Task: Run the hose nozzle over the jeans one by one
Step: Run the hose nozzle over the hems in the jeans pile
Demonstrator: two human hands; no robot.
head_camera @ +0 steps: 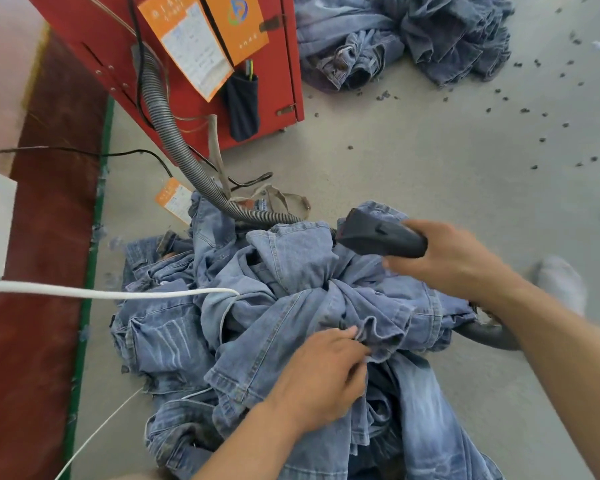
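Red cabinet [174,64], grey hose [167,126], second denim heap [402,36]

Head camera, looking steeply down at the floor

A single wide-angle view from the person's head faces forward and down, close over the pile of jeans [291,323] on the floor [413,161]; both forearms reach in from the bottom edge, and the red machine [194,64] stands at the top left.
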